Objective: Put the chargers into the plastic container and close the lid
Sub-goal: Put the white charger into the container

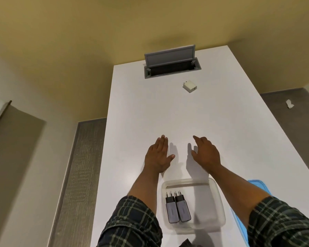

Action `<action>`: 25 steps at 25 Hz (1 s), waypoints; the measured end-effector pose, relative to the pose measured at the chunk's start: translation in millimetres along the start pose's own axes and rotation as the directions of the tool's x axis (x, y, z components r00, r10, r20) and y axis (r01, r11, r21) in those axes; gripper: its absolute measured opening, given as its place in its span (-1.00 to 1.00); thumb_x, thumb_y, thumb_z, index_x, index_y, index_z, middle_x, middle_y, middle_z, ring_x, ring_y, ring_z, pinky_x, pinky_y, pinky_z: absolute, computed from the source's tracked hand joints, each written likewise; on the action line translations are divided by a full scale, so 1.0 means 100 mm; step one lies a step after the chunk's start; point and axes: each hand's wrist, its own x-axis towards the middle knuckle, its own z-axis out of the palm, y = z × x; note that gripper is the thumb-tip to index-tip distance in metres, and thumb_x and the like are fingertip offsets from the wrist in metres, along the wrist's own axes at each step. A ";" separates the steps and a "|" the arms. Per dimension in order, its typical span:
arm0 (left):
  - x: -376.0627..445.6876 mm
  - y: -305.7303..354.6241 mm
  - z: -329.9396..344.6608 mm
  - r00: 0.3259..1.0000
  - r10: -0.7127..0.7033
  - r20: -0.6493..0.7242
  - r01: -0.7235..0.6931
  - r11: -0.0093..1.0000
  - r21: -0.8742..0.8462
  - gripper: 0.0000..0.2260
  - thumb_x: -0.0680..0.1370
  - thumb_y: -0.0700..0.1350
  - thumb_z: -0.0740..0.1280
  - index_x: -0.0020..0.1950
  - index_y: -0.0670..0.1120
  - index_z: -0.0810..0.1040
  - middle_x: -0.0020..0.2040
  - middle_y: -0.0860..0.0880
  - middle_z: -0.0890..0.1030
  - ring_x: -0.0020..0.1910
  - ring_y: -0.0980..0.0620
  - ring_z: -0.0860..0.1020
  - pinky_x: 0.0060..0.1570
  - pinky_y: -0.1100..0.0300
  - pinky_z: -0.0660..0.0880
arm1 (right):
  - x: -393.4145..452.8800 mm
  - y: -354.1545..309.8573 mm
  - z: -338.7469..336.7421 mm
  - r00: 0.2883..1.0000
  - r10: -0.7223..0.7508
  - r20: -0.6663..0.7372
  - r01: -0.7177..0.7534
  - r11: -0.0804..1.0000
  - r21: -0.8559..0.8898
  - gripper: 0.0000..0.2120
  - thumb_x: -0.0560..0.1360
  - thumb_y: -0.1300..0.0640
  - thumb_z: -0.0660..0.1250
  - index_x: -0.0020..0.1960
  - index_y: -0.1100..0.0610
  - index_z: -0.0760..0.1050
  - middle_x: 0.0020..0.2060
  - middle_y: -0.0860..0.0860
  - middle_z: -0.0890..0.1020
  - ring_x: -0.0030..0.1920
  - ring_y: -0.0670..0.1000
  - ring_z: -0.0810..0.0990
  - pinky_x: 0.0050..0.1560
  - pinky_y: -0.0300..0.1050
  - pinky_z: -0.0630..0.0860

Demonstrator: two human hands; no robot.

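two chargers (178,208) in open container (214,186) — one charger (189,86) outside

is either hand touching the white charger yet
Apart. The head view shows bare table between the white charger and both the left hand and right hand.

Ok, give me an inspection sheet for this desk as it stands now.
Surface: white desk, mostly bare.
Job's things: clear container open, two grey chargers lying side by side inside; white charger still out on the far desk; blue lid at the right, partly hidden by the arm.
Clutter: nothing seen on the desk.
Hands: left hand and right hand both open, empty, beyond the container.
Cables: nothing seen.
Surroundings: cable hatch at the far end, flap raised; white scrap on the floor at right.
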 end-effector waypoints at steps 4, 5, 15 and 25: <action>0.31 -0.18 0.17 0.999 -0.048 -0.005 0.047 0.996 -0.070 -0.08 0.41 0.39 -0.30 0.65 -0.13 -0.14 0.66 -0.07 -0.16 0.64 -0.05 -0.11 0.58 0.02 0.04 | 0.42 -0.02 -0.01 0.998 0.018 0.053 -0.016 0.999 -0.044 -0.46 0.54 0.00 0.29 0.51 -0.06 0.31 0.44 0.06 0.38 0.34 0.13 0.46 0.21 0.03 0.49; 0.40 -0.23 0.21 0.999 -0.052 -0.004 0.052 0.996 -0.075 -0.07 0.40 0.39 -0.30 0.65 -0.13 -0.14 0.66 -0.07 -0.15 0.64 -0.06 -0.10 0.58 0.02 0.05 | 0.54 -0.04 -0.01 0.999 0.021 0.045 -0.019 0.999 -0.050 -0.48 0.55 0.01 0.29 0.50 -0.07 0.33 0.48 0.07 0.34 0.38 0.13 0.43 0.25 0.03 0.47; 1.01 -0.49 0.55 0.993 -0.116 0.025 0.119 0.974 -0.194 -0.17 0.54 0.41 -0.19 0.64 -0.09 -0.25 0.65 -0.04 -0.25 0.64 -0.03 -0.18 0.60 -0.02 -0.07 | 1.73 -0.25 -0.06 0.999 -0.024 0.023 0.028 0.986 -0.164 -0.35 0.48 0.16 0.42 0.52 0.02 0.29 0.59 0.15 0.12 0.55 0.16 0.19 0.32 0.08 0.42; 1.64 -0.67 0.64 0.953 -0.116 -0.280 0.082 0.988 -0.129 -0.43 0.69 0.18 -0.04 0.63 -0.08 0.15 0.64 -0.01 0.13 0.62 -0.04 0.13 0.51 -0.03 0.20 | 2.64 -0.32 -0.07 0.997 -0.060 -0.058 0.045 0.972 -0.232 0.11 0.23 -0.14 0.64 0.59 0.06 0.10 0.58 0.23 0.06 0.57 0.22 0.08 0.41 0.15 0.29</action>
